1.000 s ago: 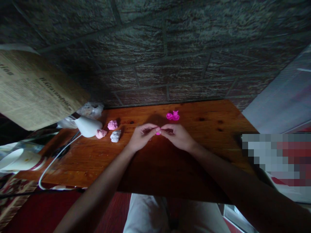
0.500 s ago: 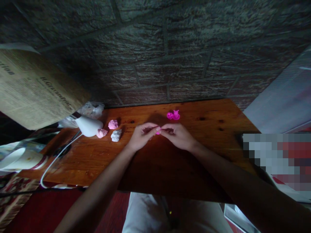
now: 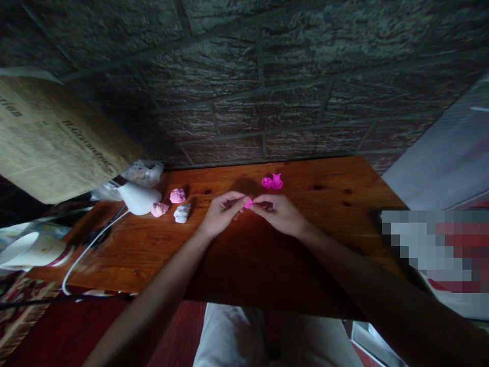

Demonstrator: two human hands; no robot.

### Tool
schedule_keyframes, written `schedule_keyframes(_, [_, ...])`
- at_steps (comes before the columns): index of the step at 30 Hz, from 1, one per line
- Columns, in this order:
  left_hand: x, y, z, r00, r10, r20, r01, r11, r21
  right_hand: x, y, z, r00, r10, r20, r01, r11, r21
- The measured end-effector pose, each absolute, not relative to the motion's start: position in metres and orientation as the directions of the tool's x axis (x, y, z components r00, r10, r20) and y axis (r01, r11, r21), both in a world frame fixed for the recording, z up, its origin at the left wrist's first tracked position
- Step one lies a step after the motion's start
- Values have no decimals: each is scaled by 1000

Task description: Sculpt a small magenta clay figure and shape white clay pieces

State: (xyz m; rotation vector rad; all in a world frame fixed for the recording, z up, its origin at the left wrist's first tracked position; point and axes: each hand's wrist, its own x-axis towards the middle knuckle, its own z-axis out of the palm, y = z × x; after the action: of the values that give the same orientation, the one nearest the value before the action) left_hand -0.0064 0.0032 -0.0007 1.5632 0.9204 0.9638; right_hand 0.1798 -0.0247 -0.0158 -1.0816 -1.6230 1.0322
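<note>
A small bright pink piece (image 3: 248, 203) sits pinched between the fingertips of both hands; it looks like clay, but its shape is mostly hidden. My left hand (image 3: 224, 214) is closed on it from the left, thumb against forefinger. From the right, my right hand (image 3: 280, 214) grips the same piece. Just beyond the hands, two small magenta figures (image 3: 272, 181) rest on the table, one round and one with pointed tips. To the left lie a pink lump (image 3: 177, 195), a paler pink lump (image 3: 159, 209) and a white lump (image 3: 182, 213), all crumpled and clay-like.
The wooden table (image 3: 321, 176) meets a stone-patterned wall (image 3: 237, 76). At left are a white cone-shaped object (image 3: 140, 198), a clear plastic bag (image 3: 147, 173), a white cable (image 3: 78, 262), a paper cup (image 3: 36, 250) and a hanging printed sheet (image 3: 57, 137).
More of the pink piece shows between the fingertips now, as the fingers have shifted slightly on it. The lumps and magenta figures stay in place.
</note>
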Motion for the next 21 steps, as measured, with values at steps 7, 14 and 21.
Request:
schedule_keyframes(7, [-7, 3, -1, 384, 914, 128, 63, -164, 984, 181, -24, -11, -111, 970, 216, 149, 231, -962])
schedule_keyframes(14, [-9, 4, -1, 355, 923, 145, 87, -187, 978, 182, -25, -10, -140, 947, 289, 206, 313, -927])
schedule_keyframes(21, [-9, 3, 1, 351, 921, 172, 95, -218, 971, 181, -24, -12, -137, 943, 305, 181, 326, -928])
